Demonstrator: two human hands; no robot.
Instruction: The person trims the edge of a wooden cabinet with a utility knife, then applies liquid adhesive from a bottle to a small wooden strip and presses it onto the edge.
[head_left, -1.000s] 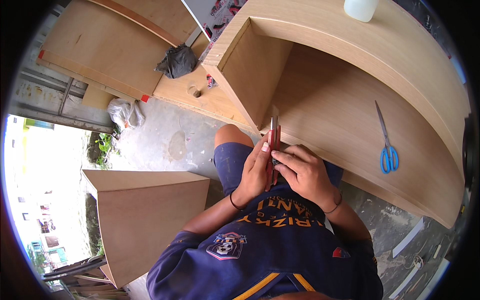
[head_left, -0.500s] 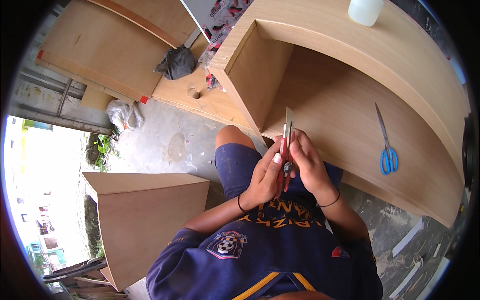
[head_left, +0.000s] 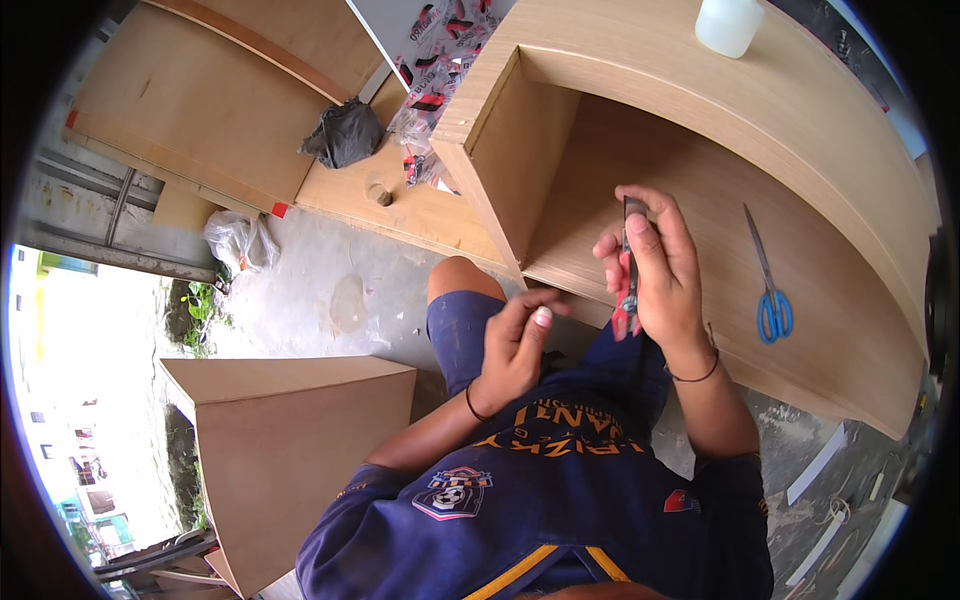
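My right hand (head_left: 662,272) is raised in front of the open wooden cabinet (head_left: 820,130) and grips a slim red-handled utility knife (head_left: 628,300), held upright with its metal end at my fingertips. My left hand (head_left: 512,348) hangs lower, above my knee, apart from the knife. Its fingers are curled with the thumb up, and I cannot make out whether anything small sits in them. Blue-handled scissors (head_left: 768,292) lie on the cabinet's inner panel to the right of my right hand.
A white plastic bottle (head_left: 728,22) stands on the cabinet's top edge. A black bag (head_left: 345,132) and clear packets with red parts (head_left: 430,110) lie on boards at the back. A smaller wooden box (head_left: 300,440) stands at my left, with a crumpled plastic bag (head_left: 236,240) on the concrete floor.
Both hands held the knife close to my lap. Now my right hand has lifted it up toward the cabinet, and my left hand has let go and dropped away.
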